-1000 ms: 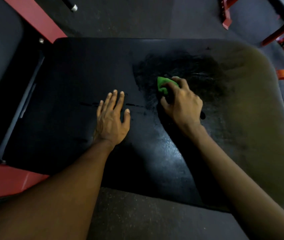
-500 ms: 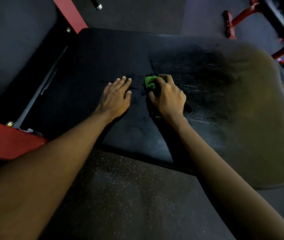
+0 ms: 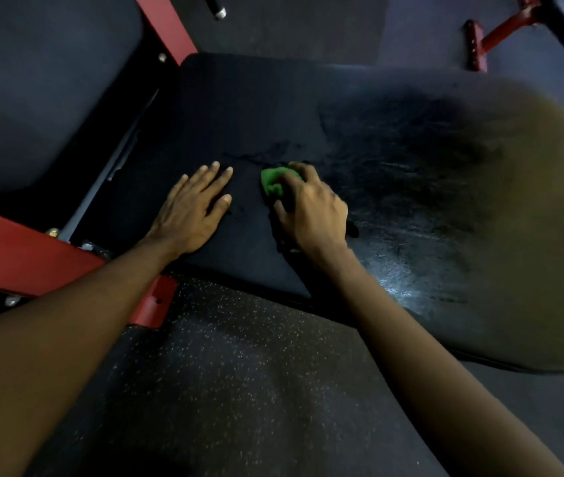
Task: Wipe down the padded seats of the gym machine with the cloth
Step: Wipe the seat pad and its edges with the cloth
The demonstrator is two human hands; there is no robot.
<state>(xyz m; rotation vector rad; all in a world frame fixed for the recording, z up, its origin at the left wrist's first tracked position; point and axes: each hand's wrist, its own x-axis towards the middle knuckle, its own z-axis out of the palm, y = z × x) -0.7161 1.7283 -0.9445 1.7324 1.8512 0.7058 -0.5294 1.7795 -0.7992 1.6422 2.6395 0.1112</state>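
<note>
A wide black padded seat (image 3: pixel 411 208) fills the middle of the view; its right part is dusty and dull, its centre darker and streaked. My right hand (image 3: pixel 311 211) grips a bunched green cloth (image 3: pixel 275 182) and holds it down on the seat near the front middle. Only the cloth's left part shows past my fingers. My left hand (image 3: pixel 192 208) lies flat on the seat just left of the cloth, fingers straight and together. A second dark pad (image 3: pixel 39 87) stands at the upper left.
Red frame beams run at the lower left (image 3: pixel 15 259) and upper left (image 3: pixel 167 29), with a red foot bracket (image 3: pixel 155 304) by the seat's front edge. Speckled rubber floor (image 3: pixel 239 390) lies below. More red frame parts (image 3: pixel 487 39) stand at the upper right.
My right hand has dragged the cloth leftward across the seat, close to my left hand. The view has pulled back, showing more floor in front of the seat.
</note>
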